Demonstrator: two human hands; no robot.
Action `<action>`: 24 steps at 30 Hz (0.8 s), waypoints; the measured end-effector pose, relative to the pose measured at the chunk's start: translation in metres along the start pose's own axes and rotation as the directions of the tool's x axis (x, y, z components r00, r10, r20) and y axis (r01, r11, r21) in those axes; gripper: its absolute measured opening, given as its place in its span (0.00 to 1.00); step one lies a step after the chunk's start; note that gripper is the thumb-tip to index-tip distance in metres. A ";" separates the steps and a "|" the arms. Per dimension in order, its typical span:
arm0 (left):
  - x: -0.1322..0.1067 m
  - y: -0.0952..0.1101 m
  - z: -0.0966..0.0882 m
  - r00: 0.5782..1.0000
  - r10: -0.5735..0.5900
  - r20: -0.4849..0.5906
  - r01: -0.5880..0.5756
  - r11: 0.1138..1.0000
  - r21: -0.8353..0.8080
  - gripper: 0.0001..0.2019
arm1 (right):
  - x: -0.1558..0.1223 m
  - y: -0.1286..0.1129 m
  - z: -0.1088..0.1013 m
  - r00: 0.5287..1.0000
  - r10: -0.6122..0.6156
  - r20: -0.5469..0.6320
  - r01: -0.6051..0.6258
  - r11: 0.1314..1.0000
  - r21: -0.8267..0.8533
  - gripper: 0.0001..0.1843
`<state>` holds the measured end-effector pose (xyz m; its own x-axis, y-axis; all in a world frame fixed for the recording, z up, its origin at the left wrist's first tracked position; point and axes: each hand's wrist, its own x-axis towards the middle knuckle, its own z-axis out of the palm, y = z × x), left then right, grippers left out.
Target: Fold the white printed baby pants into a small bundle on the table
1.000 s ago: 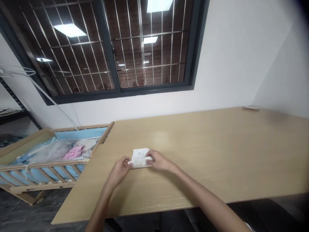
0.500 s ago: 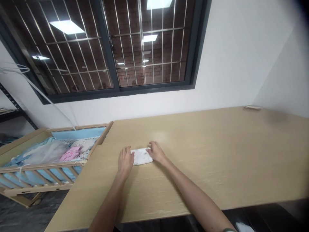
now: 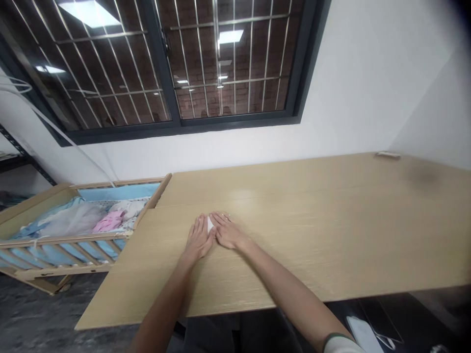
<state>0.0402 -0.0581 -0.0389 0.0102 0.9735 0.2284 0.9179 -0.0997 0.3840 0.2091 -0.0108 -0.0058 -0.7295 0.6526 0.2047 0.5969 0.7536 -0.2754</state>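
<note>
A small folded white cloth [image 3: 210, 224] lies on the light wooden table [image 3: 331, 230], almost wholly covered by my hands. My left hand [image 3: 199, 239] lies flat on its left part, fingers stretched out and together. My right hand [image 3: 227, 232] lies flat on its right part, fingers extended. The two hands sit side by side, nearly touching, pressing down. Only a narrow strip of white shows between them.
A wooden baby crib [image 3: 73, 245] with blue lining stands left of the table, holding pink and white clothes [image 3: 110, 220]. A small flat object [image 3: 387, 155] lies at the table's far right corner. A barred window [image 3: 176, 68] fills the wall behind.
My hands have come together from the cloth's two ends onto its top, now covering it. The cloth looks smaller and sits slightly further from me.
</note>
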 end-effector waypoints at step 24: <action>-0.007 -0.007 -0.027 0.993 0.058 -0.102 -0.076 0.981 -0.178 0.32 | -0.019 0.036 -0.024 0.995 -0.030 -0.092 0.047 0.980 0.194 0.37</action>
<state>0.0231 -0.0694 -0.0191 0.0236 0.9401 0.3401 0.8294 -0.2083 0.5183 0.2527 0.0059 0.0033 -0.7129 0.6345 0.2986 0.4858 0.7540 -0.4422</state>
